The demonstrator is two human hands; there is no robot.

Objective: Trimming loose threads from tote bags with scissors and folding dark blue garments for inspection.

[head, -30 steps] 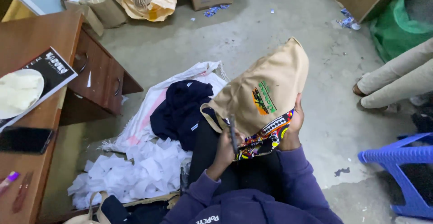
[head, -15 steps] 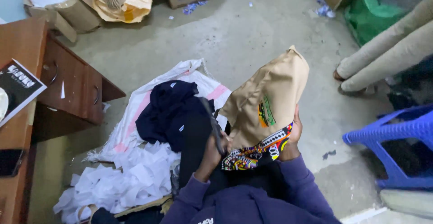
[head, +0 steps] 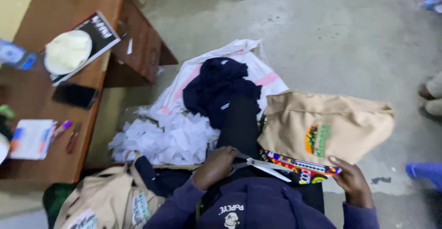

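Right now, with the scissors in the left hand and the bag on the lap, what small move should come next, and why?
Probably bring the scissors up to the patterned band of the tan bag. The left hand has the blades pointing there, and the right hand holds that edge.

The blue stool (head: 426,173) is cut off at the right edge, blurred.

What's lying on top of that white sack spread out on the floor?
On the white sack lies a heap of dark navy cloth, and white paper scraps spill over its near edge. Whatever lies beneath the cloth is covered, so I cannot tell.
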